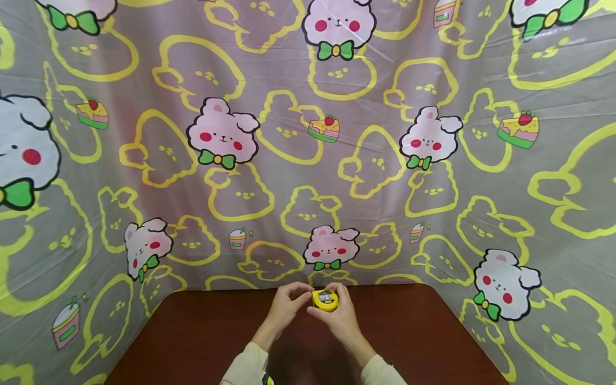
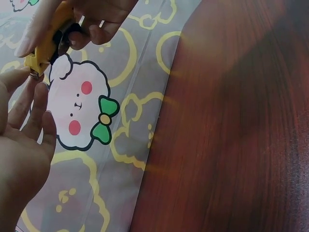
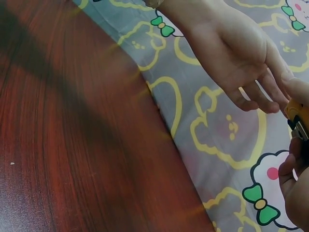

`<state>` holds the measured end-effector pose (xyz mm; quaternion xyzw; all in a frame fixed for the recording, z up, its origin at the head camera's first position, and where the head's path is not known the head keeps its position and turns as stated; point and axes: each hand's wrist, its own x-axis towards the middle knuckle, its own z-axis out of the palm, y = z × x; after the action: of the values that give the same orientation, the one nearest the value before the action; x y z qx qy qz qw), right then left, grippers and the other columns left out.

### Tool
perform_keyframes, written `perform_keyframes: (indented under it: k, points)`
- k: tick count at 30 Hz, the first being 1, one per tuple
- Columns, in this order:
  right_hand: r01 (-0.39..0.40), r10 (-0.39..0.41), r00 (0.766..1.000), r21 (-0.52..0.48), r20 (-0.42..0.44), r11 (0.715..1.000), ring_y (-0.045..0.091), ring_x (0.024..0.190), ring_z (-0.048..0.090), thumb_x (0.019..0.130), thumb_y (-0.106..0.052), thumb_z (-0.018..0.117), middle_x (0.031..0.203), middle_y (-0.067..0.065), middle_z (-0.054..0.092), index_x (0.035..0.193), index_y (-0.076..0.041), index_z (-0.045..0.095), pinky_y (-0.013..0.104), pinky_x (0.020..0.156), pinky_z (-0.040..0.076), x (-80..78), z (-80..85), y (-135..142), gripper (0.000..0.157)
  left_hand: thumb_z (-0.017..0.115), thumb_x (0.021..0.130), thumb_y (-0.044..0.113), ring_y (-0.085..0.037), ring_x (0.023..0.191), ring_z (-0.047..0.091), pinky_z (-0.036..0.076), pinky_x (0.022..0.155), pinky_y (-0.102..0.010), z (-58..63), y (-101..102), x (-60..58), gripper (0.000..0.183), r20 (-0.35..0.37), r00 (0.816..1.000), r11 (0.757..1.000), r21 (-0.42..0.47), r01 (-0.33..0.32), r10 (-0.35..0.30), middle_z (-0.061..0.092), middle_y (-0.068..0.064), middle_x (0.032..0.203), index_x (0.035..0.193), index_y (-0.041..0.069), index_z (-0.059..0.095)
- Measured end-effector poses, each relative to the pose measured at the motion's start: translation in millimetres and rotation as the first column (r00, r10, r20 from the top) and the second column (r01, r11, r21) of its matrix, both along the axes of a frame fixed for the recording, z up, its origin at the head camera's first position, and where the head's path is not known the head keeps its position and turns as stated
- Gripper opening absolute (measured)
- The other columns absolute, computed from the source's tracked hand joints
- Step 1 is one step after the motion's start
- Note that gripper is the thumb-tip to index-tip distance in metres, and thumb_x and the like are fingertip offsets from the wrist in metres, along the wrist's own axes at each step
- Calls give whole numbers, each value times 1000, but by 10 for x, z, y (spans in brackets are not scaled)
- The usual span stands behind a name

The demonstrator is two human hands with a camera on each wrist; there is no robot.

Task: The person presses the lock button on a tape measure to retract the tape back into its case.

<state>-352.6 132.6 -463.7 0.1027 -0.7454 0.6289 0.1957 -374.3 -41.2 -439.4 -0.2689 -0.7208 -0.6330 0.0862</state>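
Note:
A yellow tape measure (image 1: 325, 300) with a dark label is held up above the far part of the table. My right hand (image 1: 340, 315) grips its case between thumb and fingers. From the other side my left hand (image 1: 285, 306) pinches at the mouth end with thumb and index finger. In the left wrist view, a small metal tip shows at the mouth of the tape measure (image 2: 53, 29), by the left fingertips. No length of blade is visible outside the case. The right wrist view shows only part of the tape measure (image 3: 301, 113) at its edge.
Below the hands lies a dark red-brown wooden table (image 1: 202, 331). A grey curtain (image 1: 284, 214) printed with white rabbits and yellow outlines hangs behind the table and along both sides.

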Motion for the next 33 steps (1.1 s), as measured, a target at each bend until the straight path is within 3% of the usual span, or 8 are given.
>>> perform_keyframes:
  k: [5,15,26,33]
  points:
    - [26,-25,1000,17,-14,1000,22,102,55,73,-15,96,116,6,51,119,-9,54,29,81,51,-4,-13,8,63,70,100,9,-26,100,66,53,84,-25,-153,-7,-135,16,20,1000,1000,-4,-3,3,73,-11,107,113,0,74]
    - [87,-86,996,80,-14,993,23,99,56,72,-24,98,112,7,52,115,-9,55,30,82,52,-39,-87,42,63,72,99,11,-44,111,64,52,90,-26,-194,-107,-173,21,12,1000,997,77,28,-29,72,-19,113,116,-1,72]
    - [181,-179,984,130,-26,975,21,98,57,69,-25,99,107,3,54,112,-11,57,33,83,50,-64,-376,67,63,73,98,10,-26,103,69,54,91,-29,-213,-155,-161,18,-2,1000,997,77,11,-10,73,-10,109,114,1,73]
    - [194,-195,981,174,-8,966,21,98,56,68,-25,100,108,4,53,112,-11,56,34,82,50,-73,-592,71,64,72,99,12,-31,107,68,54,92,-30,-238,-179,-173,19,5,1000,997,73,20,-20,73,-8,109,115,2,72]
